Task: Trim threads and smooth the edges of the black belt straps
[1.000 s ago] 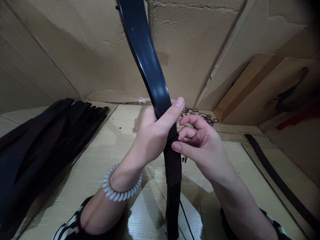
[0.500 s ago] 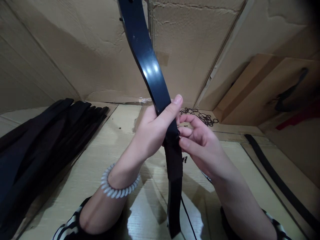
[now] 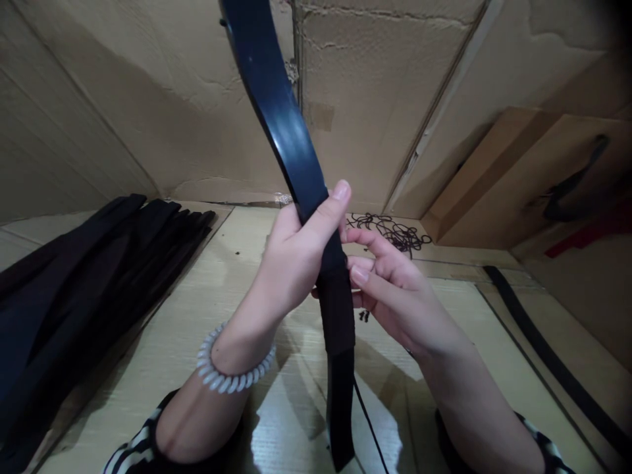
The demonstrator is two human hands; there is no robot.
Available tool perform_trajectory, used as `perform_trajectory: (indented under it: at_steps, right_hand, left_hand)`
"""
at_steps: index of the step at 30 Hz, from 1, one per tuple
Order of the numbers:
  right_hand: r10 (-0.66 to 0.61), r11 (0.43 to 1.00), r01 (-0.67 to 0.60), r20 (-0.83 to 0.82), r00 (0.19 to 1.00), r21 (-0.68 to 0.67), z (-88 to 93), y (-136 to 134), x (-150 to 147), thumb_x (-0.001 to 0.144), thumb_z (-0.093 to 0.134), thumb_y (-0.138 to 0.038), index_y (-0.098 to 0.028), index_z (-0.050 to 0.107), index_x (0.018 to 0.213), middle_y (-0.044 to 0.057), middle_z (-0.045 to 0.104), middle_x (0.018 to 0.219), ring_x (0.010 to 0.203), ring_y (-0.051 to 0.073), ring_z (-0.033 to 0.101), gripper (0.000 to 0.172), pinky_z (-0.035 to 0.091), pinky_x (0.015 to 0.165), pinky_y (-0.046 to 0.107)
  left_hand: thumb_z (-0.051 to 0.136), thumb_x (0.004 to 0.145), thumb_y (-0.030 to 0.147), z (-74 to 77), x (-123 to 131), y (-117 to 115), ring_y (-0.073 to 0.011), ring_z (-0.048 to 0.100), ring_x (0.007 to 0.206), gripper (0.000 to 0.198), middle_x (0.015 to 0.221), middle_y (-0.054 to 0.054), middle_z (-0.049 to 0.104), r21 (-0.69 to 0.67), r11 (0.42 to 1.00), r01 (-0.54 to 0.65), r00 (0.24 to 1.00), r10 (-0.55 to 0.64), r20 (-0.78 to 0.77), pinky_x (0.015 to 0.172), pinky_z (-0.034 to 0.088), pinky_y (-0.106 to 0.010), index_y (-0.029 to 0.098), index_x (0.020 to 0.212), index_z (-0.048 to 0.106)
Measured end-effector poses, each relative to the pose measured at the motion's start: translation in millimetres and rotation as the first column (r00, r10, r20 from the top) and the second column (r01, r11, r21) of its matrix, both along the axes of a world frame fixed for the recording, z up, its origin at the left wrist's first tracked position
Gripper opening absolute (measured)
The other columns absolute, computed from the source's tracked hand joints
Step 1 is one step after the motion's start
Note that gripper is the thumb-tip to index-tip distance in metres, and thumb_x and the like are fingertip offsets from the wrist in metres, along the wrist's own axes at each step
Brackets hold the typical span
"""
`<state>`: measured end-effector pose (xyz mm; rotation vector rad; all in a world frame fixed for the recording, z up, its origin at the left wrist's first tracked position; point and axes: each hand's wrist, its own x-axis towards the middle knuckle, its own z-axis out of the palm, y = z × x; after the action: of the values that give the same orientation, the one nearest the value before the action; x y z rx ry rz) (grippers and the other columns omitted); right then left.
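A long, glossy black bow (image 3: pixel 284 125) stands slanted in front of me, its upper limb running out of the top of the view. Dark wrapping (image 3: pixel 338 313) covers its grip, and a thin black cord (image 3: pixel 368 418) hangs beside the lower limb. My left hand (image 3: pixel 301 253) is closed around the bow just above the wrapping, thumb across the front. At the bow's right edge, by the top of the wrapping, my right hand (image 3: pixel 390 276) pinches with thumb and bent fingers. Whatever sits between those fingertips is too small to make out.
Dark flat pieces (image 3: pixel 99 283) lie stacked on the left. Behind my right hand is a tangle of dark cord (image 3: pixel 395 234). A black curved strip (image 3: pixel 548 355) lies at the right, below a cardboard box (image 3: pixel 494 178). Cardboard walls (image 3: pixel 385 85) enclose the table (image 3: pixel 217 270).
The bow has shifted slightly left, with my left hand moving along on it. My right hand has followed a little to the left and stays at the bow's edge.
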<state>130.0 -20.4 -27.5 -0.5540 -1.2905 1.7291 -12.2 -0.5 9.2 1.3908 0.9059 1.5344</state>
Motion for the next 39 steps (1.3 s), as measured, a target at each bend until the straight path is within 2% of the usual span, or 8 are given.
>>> perform_trajectory:
  at_steps: [5, 10, 13, 17, 21, 29, 34, 39]
  right_hand:
    - [0.213, 0.976, -0.198, 0.187, 0.959, -0.092, -1.7, -6, -2, 0.093, 0.067, -0.040, -0.020, 0.053, 0.107, -0.001, 0.065, 0.084, 0.071, 0.010, 0.065, 0.028, 0.054, 0.069, 0.023]
    - [0.057, 0.997, -0.050, 0.117, 0.991, -0.059, 1.0, -16, -3, 0.100, 0.056, -0.040, -0.020, 0.054, 0.094, -0.008, 0.050, 0.058, 0.046, 0.003, 0.039, 0.021, 0.033, 0.044, 0.012]
    - [0.068, 0.995, -0.066, 0.028, 0.997, -0.068, 2.4, -19, 0, 0.101, 0.049, -0.045, -0.020, 0.055, 0.090, -0.010, 0.045, 0.049, 0.038, 0.004, 0.031, 0.028, 0.027, 0.037, 0.013]
    - [0.166, 0.981, -0.172, -0.072, 0.984, -0.093, 4.7, -21, 1, 0.102, 0.044, -0.049, -0.021, 0.055, 0.086, -0.011, 0.040, 0.044, 0.032, 0.004, 0.027, 0.035, 0.024, 0.034, 0.015]
    - [0.200, 0.971, -0.214, -0.130, 0.971, -0.106, 8.9, -23, 2, 0.102, 0.041, -0.049, -0.021, 0.056, 0.086, -0.012, 0.035, 0.042, 0.029, 0.003, 0.024, 0.036, 0.021, 0.035, 0.016]
    - [0.051, 0.997, -0.054, -0.045, 0.998, -0.061, 8.7, -22, 10, 0.102, 0.047, -0.044, -0.023, 0.059, 0.094, -0.009, 0.046, 0.047, 0.035, 0.004, 0.029, 0.025, 0.023, 0.034, 0.013]
    - [-0.092, 0.996, 0.091, 0.120, 0.989, 0.011, 10.4, -21, 7, 0.099, 0.056, -0.039, -0.030, 0.061, 0.115, -0.008, 0.050, 0.054, 0.042, 0.004, 0.038, 0.019, 0.032, 0.039, 0.011]
    - [-0.279, 0.954, 0.248, 0.199, 0.939, 0.168, 11.6, -24, 5, 0.093, 0.066, -0.040, -0.052, 0.048, 0.139, -0.006, 0.054, 0.067, 0.042, 0.004, 0.043, 0.051, 0.037, 0.039, 0.016]
  left_hand:
    - [0.054, 0.096, 0.046, -0.3, -6, 3, -0.0071, 0.044, 0.051, 0.046, 0.058, 0.002, 0.044, 0.059, 0.997, -0.052, 0.998, 0.050, 0.035, 0.048, 0.034, -0.022, 0.018, 0.060, 0.053]
    - [0.054, 0.091, 0.061, -5.3, -24, 12, -0.0102, 0.043, 0.058, 0.050, 0.066, 0.001, 0.052, 0.219, 0.976, -0.001, 0.999, -0.007, 0.036, 0.055, 0.034, -0.027, 0.019, 0.067, 0.064]
    - [0.060, 0.078, 0.073, -9.9, -36, 14, -0.0101, 0.036, 0.052, 0.056, 0.062, 0.001, 0.052, 0.209, 0.963, 0.172, 0.985, -0.172, -0.019, 0.050, 0.032, -0.027, 0.019, 0.080, 0.074]
    - [0.070, 0.078, 0.057, -14.6, -39, 9, -0.0087, 0.031, 0.047, 0.040, 0.057, 0.001, 0.054, 0.053, 0.927, 0.373, 0.927, -0.374, 0.025, 0.047, 0.031, -0.026, 0.019, 0.089, 0.079]
    - [0.077, 0.076, 0.042, -15.3, -34, 5, -0.0102, 0.046, 0.051, 0.023, 0.072, -0.004, 0.070, -0.012, 0.923, 0.384, 0.923, -0.384, 0.038, 0.048, 0.036, -0.025, 0.022, 0.087, 0.081]
    - [0.076, 0.079, 0.037, -9.2, -41, 6, -0.0176, 0.058, 0.061, 0.019, 0.061, -0.004, 0.065, 0.056, 0.968, 0.247, 0.950, -0.230, -0.213, 0.051, 0.042, -0.026, 0.018, 0.078, 0.077]
    - [0.072, 0.084, 0.033, -15.2, -41, 8, -0.0099, 0.050, 0.057, 0.017, 0.074, -0.002, 0.061, -0.030, 0.890, 0.456, 0.890, -0.456, -0.019, 0.051, 0.039, -0.022, 0.016, 0.085, 0.071]
    - [0.068, 0.083, 0.031, -17.6, -32, 7, -0.0070, 0.031, 0.049, 0.017, 0.060, 0.003, 0.044, -0.133, 0.816, 0.563, 0.824, -0.539, 0.176, 0.045, 0.021, -0.022, 0.016, 0.082, 0.062]
